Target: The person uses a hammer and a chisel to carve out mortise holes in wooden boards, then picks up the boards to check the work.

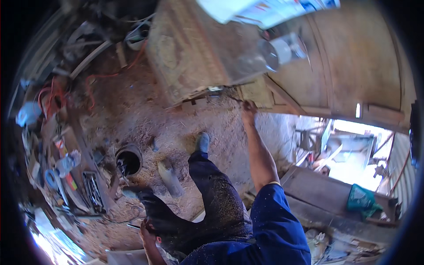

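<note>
A: Quick, where's the R hand (249,108)?

B: Arm's stretched fwd. It's by the near edge of the worn tan bench (190,53), well right of the bench's near L corner. Fingers are curled in. There's a dark sliver (236,100) at the fingertips, but can't tell if it's gripped or just touched, or what it is. Blurry.

A: And the L hand (145,232)?

B: Down low, beside the L thigh, narrow, fingers round a thin stick-like thing (133,226). It pokes out to the left; can't tell the type.

A: What's on the bench?

B: Clear plastic jar (282,51) lying toward its R side, white sheets (265,13) at the far edge.

A: Floor (115,106)?

B: Dirt w/ shavings. Short log (170,179) b/w the legs, round dark-mouthed pot (128,160) near the L foot, orange cord (90,90) toward the bench's L side.

A: Far L?

B: Low wooden stand (73,137): open case of metal bits (92,189) near its lower R corner, clear bottle (68,163) further up, blue-rimmed tape roll (51,179) by its L edge.

A: Other side?

B: Green bag (362,198) at the R end of a brown board (313,183).
</note>
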A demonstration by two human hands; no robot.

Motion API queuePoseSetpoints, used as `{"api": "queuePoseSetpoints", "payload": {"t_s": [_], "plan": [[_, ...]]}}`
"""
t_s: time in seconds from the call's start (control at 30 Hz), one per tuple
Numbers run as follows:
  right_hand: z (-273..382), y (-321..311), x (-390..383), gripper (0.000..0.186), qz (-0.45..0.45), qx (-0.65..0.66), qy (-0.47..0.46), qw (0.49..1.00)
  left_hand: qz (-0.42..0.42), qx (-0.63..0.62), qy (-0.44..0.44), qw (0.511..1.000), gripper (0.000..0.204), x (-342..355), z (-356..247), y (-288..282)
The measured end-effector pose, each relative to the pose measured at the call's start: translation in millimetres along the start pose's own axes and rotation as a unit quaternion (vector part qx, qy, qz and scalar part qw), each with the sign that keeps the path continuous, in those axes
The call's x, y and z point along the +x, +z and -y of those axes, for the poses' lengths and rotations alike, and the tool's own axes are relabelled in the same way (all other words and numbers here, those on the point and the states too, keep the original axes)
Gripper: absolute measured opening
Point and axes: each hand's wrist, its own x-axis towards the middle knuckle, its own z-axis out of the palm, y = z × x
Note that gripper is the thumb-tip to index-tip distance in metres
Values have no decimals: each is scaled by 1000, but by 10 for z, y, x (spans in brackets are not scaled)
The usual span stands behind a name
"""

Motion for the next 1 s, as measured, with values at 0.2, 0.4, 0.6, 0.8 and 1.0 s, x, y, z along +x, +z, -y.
{"api": "queuePoseSetpoints", "payload": {"t_s": [0.2, 0.4, 0.6, 0.8, 1.0], "plan": [[438, 38, 337, 27, 32, -10, 29, 999, -24, 161, 53, 985, 27, -317, 9, 708], [425, -1, 351, 21, 78, 5, 7, 997, 1, 227, 42, 973, 29, -509, 19, 1064], [636, 93, 292, 33, 37, 54, -86, 994, -18, 244, 67, 967, 31, -440, 94, 930], [862, 429, 238, 32, 127, 9, -105, 986, -55, 217, 86, 971, 36, -480, 219, 626], [506, 666, 338, 40, 92, 13, -56, 994, -42, 204, 71, 975, 37, -379, 310, 494]]}}
